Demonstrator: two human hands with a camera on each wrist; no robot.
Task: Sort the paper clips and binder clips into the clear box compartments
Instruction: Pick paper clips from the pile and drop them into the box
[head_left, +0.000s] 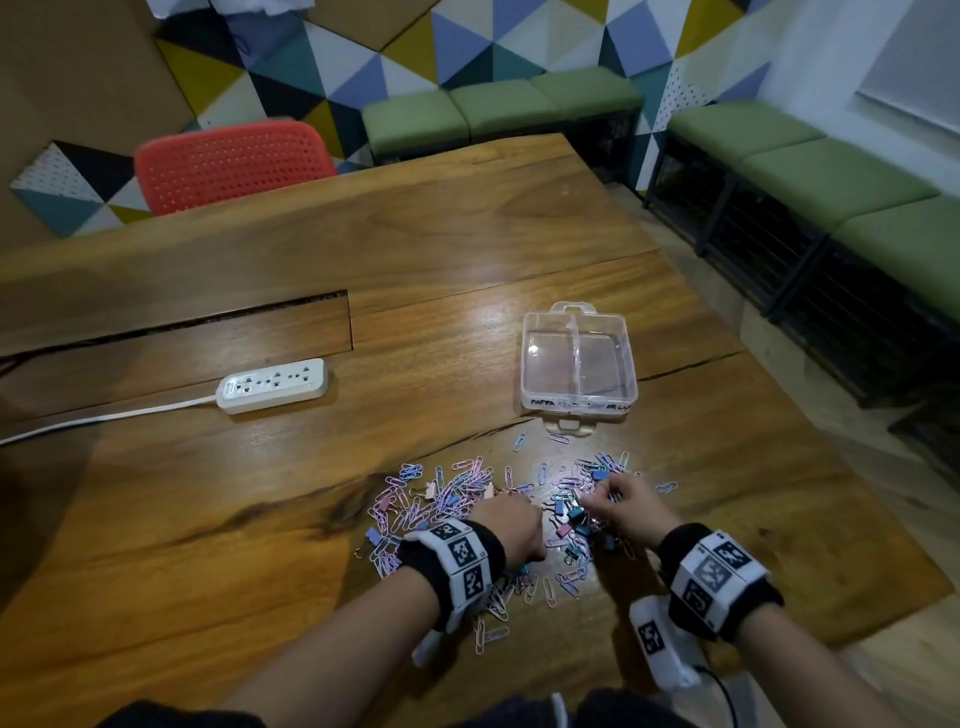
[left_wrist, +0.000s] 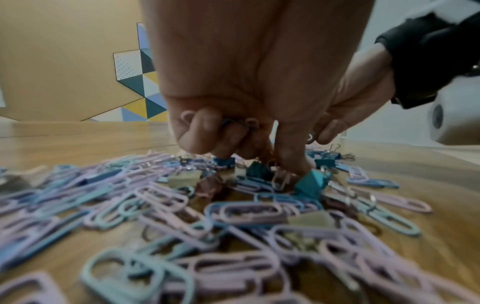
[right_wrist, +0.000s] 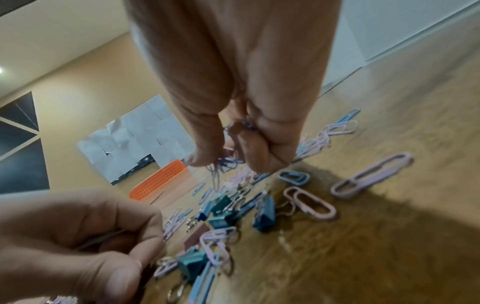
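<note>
A heap of pastel paper clips (head_left: 457, 493) mixed with small binder clips (head_left: 566, 512) lies on the wooden table (head_left: 363, 249) in front of me. The clear box (head_left: 527, 358), split into two compartments with handwritten labels on its near wall, stands just beyond the heap. My left hand (head_left: 524, 512) is low over the heap's middle, fingers curled round several paper clips (left_wrist: 226, 123), one fingertip down beside a teal binder clip (left_wrist: 310, 182). My right hand (head_left: 597, 496) hovers at the heap's right side and pinches a bunch of blue and lilac paper clips (right_wrist: 228, 162).
A white power strip (head_left: 272, 385) with its cable lies to the left. A long cable slot (head_left: 182, 322) cuts the tabletop behind it. A red chair (head_left: 234, 166) stands at the far edge. Green benches (head_left: 789, 156) line the walls. The table's right edge is near the box.
</note>
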